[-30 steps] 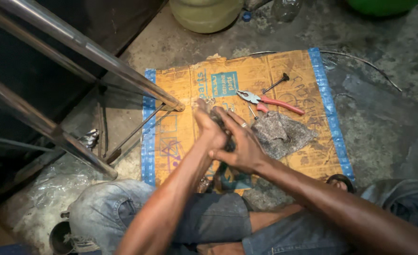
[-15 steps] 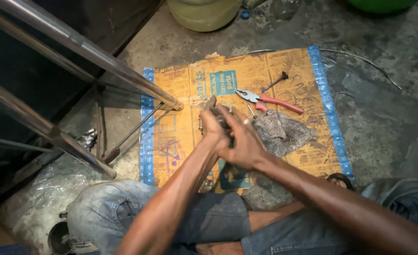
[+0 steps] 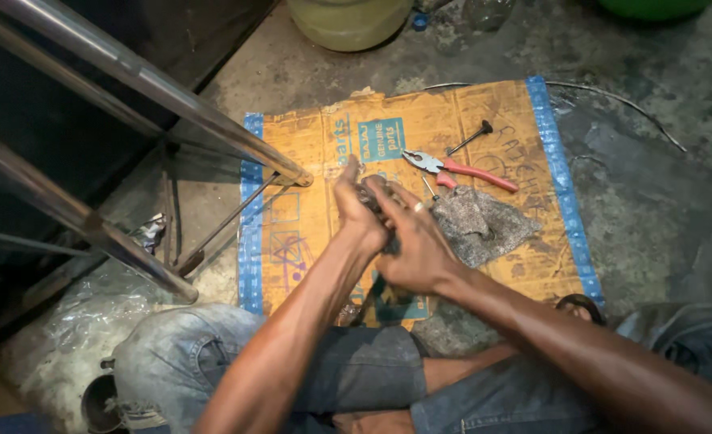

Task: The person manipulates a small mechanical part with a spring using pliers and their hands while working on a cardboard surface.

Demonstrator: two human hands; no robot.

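Both clasped, left hand [image 3: 357,210] and right hand [image 3: 414,245], around a small dark part [image 3: 369,198] mid-handling above the cardboard [image 3: 307,225], pliers [image 3: 460,168] lying unused.

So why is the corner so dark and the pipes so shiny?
Head view: the upper left corner lies in deep shadow; the metal pipes catch bright glare; the cardboard sheet is evenly lit and sharp; both hands, left hand and right hand, look slightly soft.

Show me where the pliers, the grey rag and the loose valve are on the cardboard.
pliers [image 3: 462,168], head view, on the red handles near the pivot.
grey rag [image 3: 484,225], head view, on the middle of the crumpled cloth.
valve [image 3: 468,139], head view, on the thin stem below its round dark head.
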